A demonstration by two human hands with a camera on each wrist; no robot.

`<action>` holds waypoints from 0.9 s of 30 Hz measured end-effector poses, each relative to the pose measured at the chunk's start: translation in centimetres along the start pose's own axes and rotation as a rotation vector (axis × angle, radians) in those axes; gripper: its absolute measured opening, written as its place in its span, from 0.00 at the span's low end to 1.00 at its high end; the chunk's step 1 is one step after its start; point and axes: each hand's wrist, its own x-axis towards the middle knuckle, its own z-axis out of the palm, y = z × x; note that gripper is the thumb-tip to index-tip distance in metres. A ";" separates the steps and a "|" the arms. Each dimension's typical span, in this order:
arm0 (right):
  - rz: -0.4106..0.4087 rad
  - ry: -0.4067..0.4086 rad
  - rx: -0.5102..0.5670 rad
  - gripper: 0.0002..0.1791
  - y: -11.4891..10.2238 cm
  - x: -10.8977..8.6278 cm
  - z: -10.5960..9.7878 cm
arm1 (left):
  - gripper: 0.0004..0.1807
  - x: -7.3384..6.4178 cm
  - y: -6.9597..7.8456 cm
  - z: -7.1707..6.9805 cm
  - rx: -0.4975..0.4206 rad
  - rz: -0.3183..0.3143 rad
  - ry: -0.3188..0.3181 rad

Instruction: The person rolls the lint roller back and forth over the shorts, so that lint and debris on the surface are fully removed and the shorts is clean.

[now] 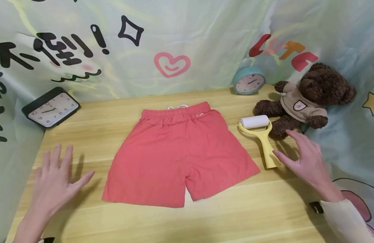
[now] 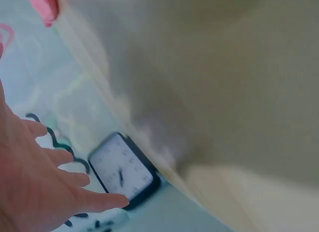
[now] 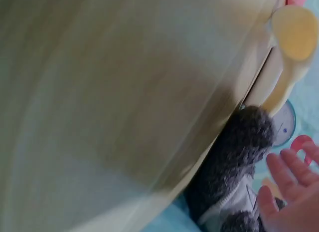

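A pair of red shorts (image 1: 165, 152) lies flat in the middle of the wooden table, waistband away from me. To their right lies a lint roller (image 1: 265, 143) with a yellow handle and white roll. My right hand (image 1: 311, 165) hovers beside its handle, fingers spread and holding nothing; the right wrist view shows a gap between the hand (image 3: 294, 197) and the roller's handle (image 3: 295, 35). Left of the shorts, my left hand (image 1: 54, 182) is held above the table with fingers spread, and nothing is in it. In the left wrist view this hand (image 2: 40, 177) also appears empty.
A black-framed clock (image 1: 51, 107) stands at the back left. At the back right are a round teal alarm clock (image 1: 249, 81) and a brown teddy bear (image 1: 306, 98), its leg close to the roller. Printed cloth (image 1: 205, 40) encloses the table's back and sides.
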 end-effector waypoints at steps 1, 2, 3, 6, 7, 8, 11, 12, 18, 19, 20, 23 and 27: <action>0.021 0.010 0.010 0.47 -0.3 0.0 0.1 | 0.64 0.5 0.4 -0.1 -0.010 0.008 -0.001; 0.042 0.021 0.018 0.46 -0.6 0.0 0.2 | 0.63 1.0 0.7 -0.2 -0.018 0.016 -0.001; 0.063 0.035 0.020 0.45 -0.8 0.0 0.3 | 0.63 1.6 1.1 -0.3 -0.025 0.023 -0.005; 0.132 0.062 0.028 0.41 -1.6 -0.1 0.7 | 0.64 3.3 2.4 -0.5 -0.045 0.039 -0.036; 0.157 0.065 0.031 0.39 -1.8 -0.2 0.9 | 0.64 3.9 2.8 -0.5 -0.048 0.040 -0.054; 0.182 0.065 0.036 0.38 -2.0 -0.2 1.1 | 0.64 4.5 3.2 -0.4 -0.050 0.046 -0.068; 0.248 0.049 0.075 0.36 -2.6 -0.4 1.6 | 0.64 6.3 4.4 0.1 -0.059 0.068 -0.109; 0.269 0.038 0.092 0.35 -2.8 -0.5 1.8 | 0.64 6.8 4.7 0.3 -0.059 0.078 -0.119; 0.388 -0.045 0.214 0.34 -3.7 -0.7 2.6 | 0.64 9.1 6.3 1.9 -0.081 0.110 -0.184; 0.404 -0.059 0.225 0.35 -3.8 -0.6 2.7 | 0.64 9.4 6.5 2.2 -0.089 0.115 -0.193; 0.417 -0.071 0.232 0.35 -3.9 -0.5 2.9 | 0.64 9.7 6.8 2.5 -0.092 0.122 -0.199; 0.450 -0.098 0.253 0.36 -4.1 -0.3 3.3 | 0.64 10.4 7.6 3.4 -0.106 0.145 -0.205; 0.470 -0.094 0.293 0.35 -4.2 -0.2 3.8 | 0.63 11.4 8.7 4.2 -0.106 0.166 -0.212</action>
